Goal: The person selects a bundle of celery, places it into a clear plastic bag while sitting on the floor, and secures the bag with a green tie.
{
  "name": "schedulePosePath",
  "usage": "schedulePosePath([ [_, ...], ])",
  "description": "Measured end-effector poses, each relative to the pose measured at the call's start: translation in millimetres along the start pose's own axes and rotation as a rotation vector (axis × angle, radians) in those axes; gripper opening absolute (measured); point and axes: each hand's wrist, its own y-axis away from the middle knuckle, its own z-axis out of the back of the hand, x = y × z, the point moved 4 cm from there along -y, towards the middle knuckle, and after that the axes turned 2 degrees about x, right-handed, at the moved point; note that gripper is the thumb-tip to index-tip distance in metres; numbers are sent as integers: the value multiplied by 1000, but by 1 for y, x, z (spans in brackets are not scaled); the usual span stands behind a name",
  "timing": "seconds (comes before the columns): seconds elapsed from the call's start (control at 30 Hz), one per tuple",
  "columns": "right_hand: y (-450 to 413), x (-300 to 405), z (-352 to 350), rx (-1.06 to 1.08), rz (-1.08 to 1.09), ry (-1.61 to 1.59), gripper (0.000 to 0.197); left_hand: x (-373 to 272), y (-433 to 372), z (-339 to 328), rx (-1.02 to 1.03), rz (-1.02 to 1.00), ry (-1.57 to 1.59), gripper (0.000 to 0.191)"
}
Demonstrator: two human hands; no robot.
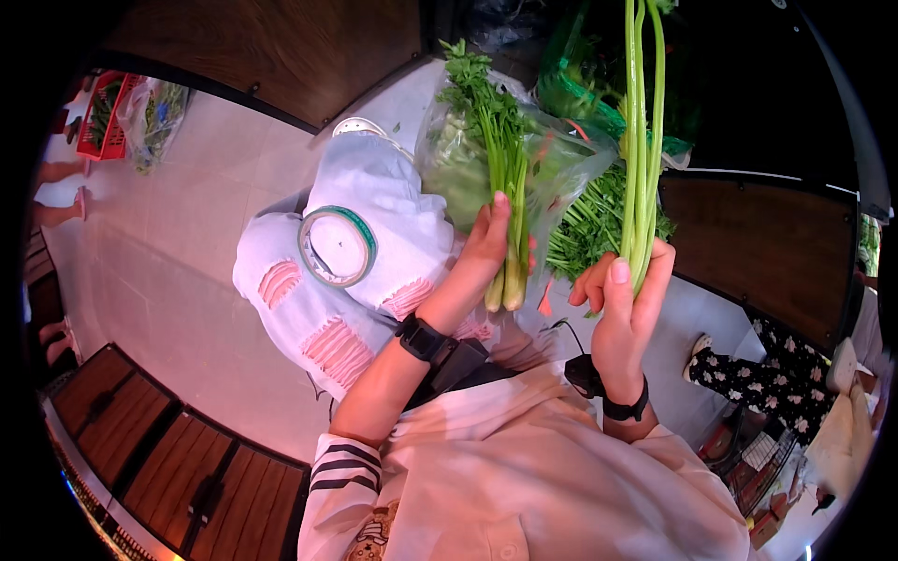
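Observation:
My left hand [491, 231] is closed round a bunch of leafy celery [515, 203], its pale root ends towards me and its leaves pointing away. In my right hand [624, 294] are several long celery stalks [637, 140], held near their lower ends; their tops run out at the picture's upper edge. Beneath the left bunch lies a clear plastic bag [452, 158] with greens inside. More leafy greens [586, 228] lie between and beyond my hands. A roll of green-printed tape [370, 242] rests on my thigh, over ripped pale jeans.
Green netting [596, 105] with greens lies at the far side. At the far left stand a red crate [116, 116] of green vegetables and a plastic bag [151, 119], near another person's feet. Wooden cabinets [168, 470] line the lower left. Another person in floral trousers [765, 375] is at the right.

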Motion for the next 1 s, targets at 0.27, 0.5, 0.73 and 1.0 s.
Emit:
schedulePosePath([
  [0.27,12,-46,-19,371,-1,861,31,-1,3,2,-35,-19,17,75],
  [0.5,16,-51,-28,364,2,939,38,-7,6,-5,-8,-81,-61,44],
  [0.73,16,-56,-30,358,66,1007,39,-1,7,-1,88,-117,-30,40],
  [1.0,-51,-97,-5,137,-373,-426,36,-25,34,-25,512,-150,-26,42],
])
